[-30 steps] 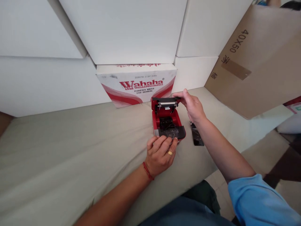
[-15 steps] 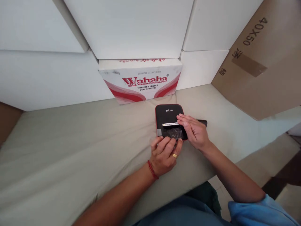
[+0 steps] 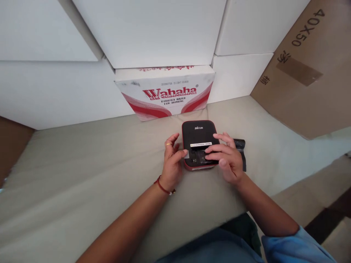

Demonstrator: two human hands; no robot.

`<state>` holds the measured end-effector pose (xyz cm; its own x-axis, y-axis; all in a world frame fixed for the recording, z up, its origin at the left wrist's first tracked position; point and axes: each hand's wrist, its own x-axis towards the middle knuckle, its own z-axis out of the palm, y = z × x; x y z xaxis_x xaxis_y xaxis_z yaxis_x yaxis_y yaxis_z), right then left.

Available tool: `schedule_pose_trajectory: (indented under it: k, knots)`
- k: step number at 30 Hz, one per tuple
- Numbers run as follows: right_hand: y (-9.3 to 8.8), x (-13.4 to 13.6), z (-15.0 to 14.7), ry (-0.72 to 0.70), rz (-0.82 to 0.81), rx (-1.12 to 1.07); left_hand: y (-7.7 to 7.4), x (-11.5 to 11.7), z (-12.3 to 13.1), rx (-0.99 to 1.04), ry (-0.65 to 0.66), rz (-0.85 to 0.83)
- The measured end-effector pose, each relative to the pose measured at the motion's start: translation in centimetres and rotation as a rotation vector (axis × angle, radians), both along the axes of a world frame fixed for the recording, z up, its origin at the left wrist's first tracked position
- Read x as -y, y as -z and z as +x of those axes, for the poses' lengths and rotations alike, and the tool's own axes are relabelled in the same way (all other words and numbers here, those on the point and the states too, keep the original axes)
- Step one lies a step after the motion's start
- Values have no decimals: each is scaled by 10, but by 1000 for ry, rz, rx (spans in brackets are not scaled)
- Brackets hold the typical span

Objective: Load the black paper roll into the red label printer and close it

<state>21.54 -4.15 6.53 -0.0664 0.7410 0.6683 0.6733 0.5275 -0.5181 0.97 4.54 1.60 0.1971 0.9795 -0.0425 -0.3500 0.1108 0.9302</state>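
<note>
A black rounded box-like device (image 3: 197, 134) with red sides lies flat on the cloth-covered surface. It bears a white label strip, and below that a dark recessed panel with a shiny surface. At its left side is my left hand (image 3: 172, 162), thumb on the grey corner patch, other fingers spread beside the edge. My right hand (image 3: 229, 157) reaches in from the right. Its outstretched fingertips rest on the dark panel and the right edge, covering part of the panel. Partly behind that hand lies a black rolled item (image 3: 240, 144) with a loose flap hanging down.
A white and red Wahaha water carton (image 3: 170, 96) stands behind the device. White boxes (image 3: 153, 33) are stacked at the back. A large brown carton (image 3: 307, 91) borders the right side. The beige cloth (image 3: 95, 175) has wrinkles; its front edge is near my body.
My left hand has moved from the device's front edge to its left side, and its fingers have spread. My right fingers have shifted down onto the dark panel. More of the black rolled item shows.
</note>
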Motion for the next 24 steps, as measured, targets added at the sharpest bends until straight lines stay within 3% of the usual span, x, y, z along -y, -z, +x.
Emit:
schedule_pose_trajectory:
  k: [4,13,17,20,24]
  knots:
    - [2,4,0,0,123,11,-1,-6,-1,138,72,-34]
    - [2,2,2,-27,190,81,8,-7,-3,185,161,-19]
    - [-6,4,3,-81,196,161,11,-7,0,214,185,4]
    - [-24,0,4,-122,96,122,13,-7,1,237,191,39]
    - [-61,-24,2,48,-302,187,15,-8,3,261,180,28]
